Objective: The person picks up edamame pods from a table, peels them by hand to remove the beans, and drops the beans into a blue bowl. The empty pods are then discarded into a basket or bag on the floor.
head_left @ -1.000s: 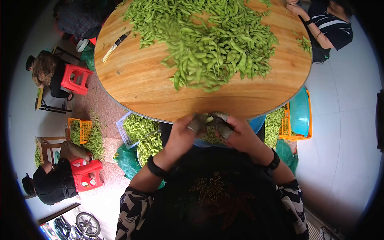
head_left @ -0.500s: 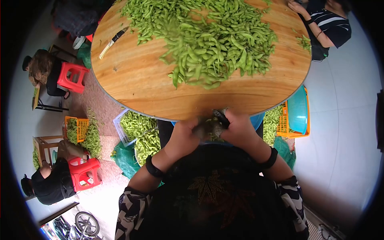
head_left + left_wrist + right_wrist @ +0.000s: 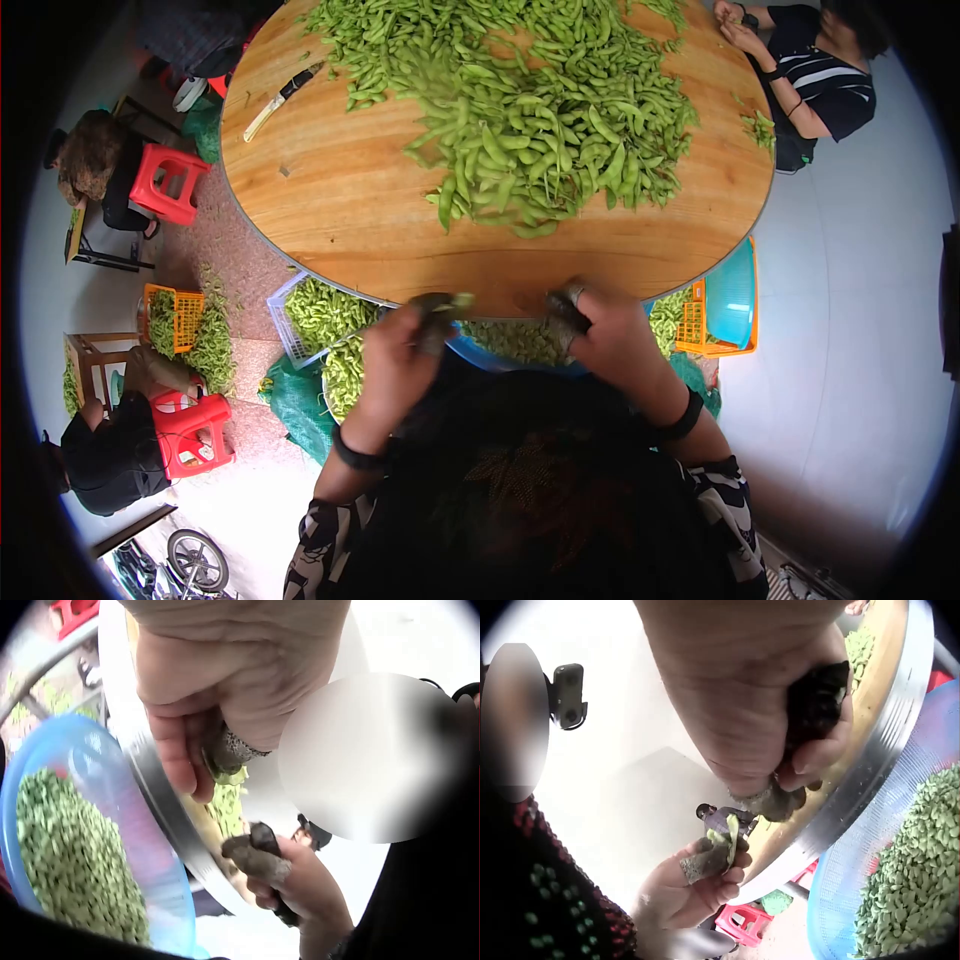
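My left hand (image 3: 395,360) pinches a split green pod (image 3: 462,299) between thumb and fingers; in the right wrist view that pod (image 3: 733,838) lies against a worn grey thumb cover (image 3: 705,864). Apart from it, my right hand (image 3: 618,340) has its fingers curled round a black object (image 3: 817,701), whose exact form I cannot tell. Its thumb also wears a grey cover (image 3: 259,862). Both hands are over the near edge of the round wooden table (image 3: 350,215), above a blue basin (image 3: 475,352) holding shelled beans (image 3: 915,877).
A heap of green pods (image 3: 540,130) covers the table's far middle, with a knife (image 3: 283,100) to its left. Crates of pods (image 3: 325,310) flank the basin. One person (image 3: 825,80) sits at the right; others sit at the left near red stools (image 3: 170,183).
My hands were together at the table edge and have moved apart, the left one leftward with the pod. The blue basin between them is more visible.
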A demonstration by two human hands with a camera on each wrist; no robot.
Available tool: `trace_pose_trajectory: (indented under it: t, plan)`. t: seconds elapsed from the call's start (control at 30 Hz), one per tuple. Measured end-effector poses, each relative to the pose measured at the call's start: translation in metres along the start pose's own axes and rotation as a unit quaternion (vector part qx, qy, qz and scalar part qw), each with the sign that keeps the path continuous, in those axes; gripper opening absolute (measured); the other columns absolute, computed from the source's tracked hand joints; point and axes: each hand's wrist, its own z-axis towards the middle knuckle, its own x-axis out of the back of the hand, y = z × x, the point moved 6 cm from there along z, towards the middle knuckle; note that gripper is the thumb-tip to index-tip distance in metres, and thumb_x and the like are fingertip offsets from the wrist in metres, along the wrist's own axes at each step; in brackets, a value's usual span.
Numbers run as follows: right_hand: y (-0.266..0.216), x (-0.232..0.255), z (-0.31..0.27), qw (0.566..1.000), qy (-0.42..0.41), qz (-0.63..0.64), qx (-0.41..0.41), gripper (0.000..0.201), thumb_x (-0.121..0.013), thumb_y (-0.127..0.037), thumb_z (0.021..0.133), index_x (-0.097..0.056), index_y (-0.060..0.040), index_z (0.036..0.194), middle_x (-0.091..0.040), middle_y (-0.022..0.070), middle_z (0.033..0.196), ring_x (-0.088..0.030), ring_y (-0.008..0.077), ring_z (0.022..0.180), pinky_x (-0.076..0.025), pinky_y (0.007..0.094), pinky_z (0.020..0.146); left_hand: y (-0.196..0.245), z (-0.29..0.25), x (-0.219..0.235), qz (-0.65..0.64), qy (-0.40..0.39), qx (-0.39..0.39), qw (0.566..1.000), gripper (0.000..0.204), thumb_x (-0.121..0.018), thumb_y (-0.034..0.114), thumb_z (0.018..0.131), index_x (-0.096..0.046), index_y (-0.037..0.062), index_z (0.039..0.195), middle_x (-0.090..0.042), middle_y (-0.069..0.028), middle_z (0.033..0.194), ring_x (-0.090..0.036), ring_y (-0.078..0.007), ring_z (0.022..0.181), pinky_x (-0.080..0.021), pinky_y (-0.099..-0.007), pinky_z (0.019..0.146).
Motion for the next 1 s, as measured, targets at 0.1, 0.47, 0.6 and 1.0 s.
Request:
trace_pose_trajectory:
  t: [0.1, 0.47, 0.6, 1.0]
  plan:
    - [0.016, -0.003, 0.021, 0.995, 0.070, -0.067, 0.017, 0.023, -0.067, -0.009, 0.075, -0.063, -0.0015, 0.096, -0.060, 0.0194, 0.089, -0.059, 0.0379, 0.081, -0.048, 0.0419, 0.069, -0.019, -0.019, 0.059, 0.091, 0.188, -0.015, 0.978, 0.028, -0.065, -0.004, 0.081, -0.066, 0.0028, 0.108, -0.070, -0.0109, 0.089, -0.069, -0.0165, 0.076, -0.054, -0.0282, 0.066]
    - [0.039, -0.008, 0.042, 0.988, 0.068, -0.134, -0.032, 0.028, -0.071, -0.011, 0.073, -0.062, -0.0045, 0.099, -0.063, 0.0149, 0.090, -0.061, 0.0364, 0.081, -0.050, 0.0419, 0.070, 0.015, -0.011, 0.063, 0.333, 0.239, -0.092, 0.907, 0.031, -0.071, 0.003, 0.077, -0.066, 0.0041, 0.107, -0.062, -0.0162, 0.112, -0.061, -0.0352, 0.101, -0.052, -0.0401, 0.084]
    - [0.047, -0.016, 0.033, 0.996, 0.052, -0.076, -0.015, 0.029, -0.071, -0.008, 0.073, -0.062, -0.0054, 0.100, -0.066, 0.0133, 0.085, -0.064, 0.0332, 0.074, -0.052, 0.0386, 0.066, 0.047, 0.019, -0.001, 0.216, 0.154, -0.207, 0.942, 0.028, -0.072, 0.003, 0.076, -0.067, 0.0069, 0.103, -0.065, -0.0129, 0.105, -0.064, -0.0305, 0.096, -0.053, -0.0373, 0.081]
    - [0.042, 0.004, 0.018, 0.991, 0.094, 0.067, -0.067, 0.032, -0.062, -0.006, 0.084, -0.058, -0.0039, 0.115, -0.068, 0.0083, 0.088, -0.066, 0.0178, 0.077, -0.051, 0.0292, 0.071, 0.043, 0.060, -0.060, 0.138, -0.010, -0.150, 0.979, 0.021, -0.062, -0.004, 0.078, -0.062, 0.0008, 0.098, -0.065, -0.0118, 0.091, -0.064, -0.0308, 0.082, -0.052, -0.0372, 0.074]
